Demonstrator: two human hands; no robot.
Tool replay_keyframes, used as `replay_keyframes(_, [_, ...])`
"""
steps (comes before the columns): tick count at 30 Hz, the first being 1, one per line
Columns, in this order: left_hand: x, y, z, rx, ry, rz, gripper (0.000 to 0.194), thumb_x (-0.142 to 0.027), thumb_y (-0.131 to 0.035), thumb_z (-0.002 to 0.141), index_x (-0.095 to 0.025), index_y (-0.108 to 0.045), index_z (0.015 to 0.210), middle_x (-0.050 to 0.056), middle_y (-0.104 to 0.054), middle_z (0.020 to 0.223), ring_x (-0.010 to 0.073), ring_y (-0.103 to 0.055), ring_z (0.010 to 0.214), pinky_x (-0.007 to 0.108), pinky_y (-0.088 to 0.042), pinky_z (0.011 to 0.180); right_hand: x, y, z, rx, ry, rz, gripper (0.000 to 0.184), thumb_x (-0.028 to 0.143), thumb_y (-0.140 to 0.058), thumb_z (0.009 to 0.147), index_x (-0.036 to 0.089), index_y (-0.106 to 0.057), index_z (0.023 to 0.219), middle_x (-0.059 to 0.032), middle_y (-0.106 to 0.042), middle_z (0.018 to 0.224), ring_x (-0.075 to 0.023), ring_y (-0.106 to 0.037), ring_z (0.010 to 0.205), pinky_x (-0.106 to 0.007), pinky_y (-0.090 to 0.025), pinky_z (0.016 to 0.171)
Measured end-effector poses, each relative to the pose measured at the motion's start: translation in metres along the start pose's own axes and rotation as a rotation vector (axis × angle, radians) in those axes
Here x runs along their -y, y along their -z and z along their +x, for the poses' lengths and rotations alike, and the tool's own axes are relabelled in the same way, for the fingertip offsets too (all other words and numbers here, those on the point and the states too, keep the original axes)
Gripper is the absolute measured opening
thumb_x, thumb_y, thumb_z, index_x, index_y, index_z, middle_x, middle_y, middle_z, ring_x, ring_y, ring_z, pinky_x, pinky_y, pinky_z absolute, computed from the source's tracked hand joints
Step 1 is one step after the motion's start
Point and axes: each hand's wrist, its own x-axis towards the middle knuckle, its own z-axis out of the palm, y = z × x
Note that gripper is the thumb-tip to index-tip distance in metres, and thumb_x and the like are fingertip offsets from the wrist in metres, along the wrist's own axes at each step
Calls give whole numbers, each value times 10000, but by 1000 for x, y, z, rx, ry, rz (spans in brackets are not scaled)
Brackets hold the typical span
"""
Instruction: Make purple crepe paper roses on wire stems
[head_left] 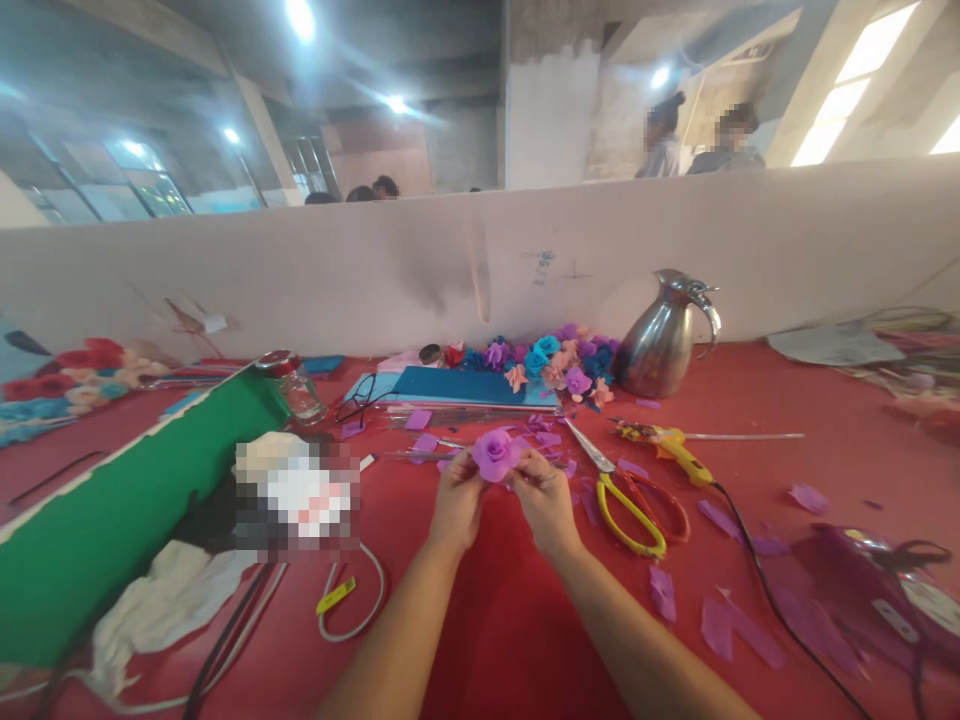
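Observation:
A purple paper flower (pixel 495 455) is held up between my two hands over the red table. My left hand (pixel 459 497) pinches its left edge, fingers closed. On the other side my right hand (pixel 544 495) grips the petals between thumb and fingers. Just right of my right hand lie scissors (pixel 630 510) with one yellow and one red handle. Beyond them rests a yellow glue gun (pixel 675 450) with a clear glue stick in it and a black cord. Purple paper scraps (pixel 424 443) are scattered behind and beside my hands.
Finished paper flowers (pixel 559 365) are heaped at the back beside blue paper sheets (pixel 457 384). A steel jug (pixel 660 340) stands back right. At left are a glass jar (pixel 296 390), a green divider (pixel 142 510), white cloth (pixel 169 605) and cords. People (pixel 724 145) are beyond the partition.

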Motion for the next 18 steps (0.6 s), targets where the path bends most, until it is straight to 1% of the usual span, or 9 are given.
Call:
replay_keyframes(4, [0,0,-1,15,10,-3,270,-202,-798,613,-199,-733,874,36,-740,884,189,-659,875,309,-496,812,0,2,2,15,38,-63,115,298,-665,739,229,-756,750,-6,-630,725,-165,-542,724,-285,-431,672])
replay_keyframes(7, [2,1,-1,4,4,-7,280,-201,-803,602,-201,-737,874,37,-743,890,194,-660,882,319,-500,819,1,2,2,29,74,-71,109,256,-644,750,230,-750,747,-3,-628,734,-160,-538,717,-286,-426,683])
replay_keyframes(12, [5,4,0,-7,-14,-16,214,-198,-810,591,-197,-757,798,35,-746,863,209,-661,891,340,-505,832,2,2,0,-11,106,-109,85,242,-651,754,220,-721,713,-3,-610,731,-157,-526,713,-281,-411,675])
replay_keyframes(15, [6,4,0,-31,-4,-17,175,-196,-815,584,-191,-760,750,33,-745,804,212,-664,882,346,-504,839,0,2,0,-24,96,-133,97,272,-646,768,212,-719,748,-16,-607,753,-168,-540,733,-293,-419,681])
replay_keyframes(18, [7,3,0,-41,21,-26,190,-206,-817,585,-189,-763,767,38,-745,797,208,-667,872,344,-505,838,-2,2,0,-38,67,-140,119,292,-636,778,206,-717,777,-27,-613,784,-175,-558,746,-301,-429,678])
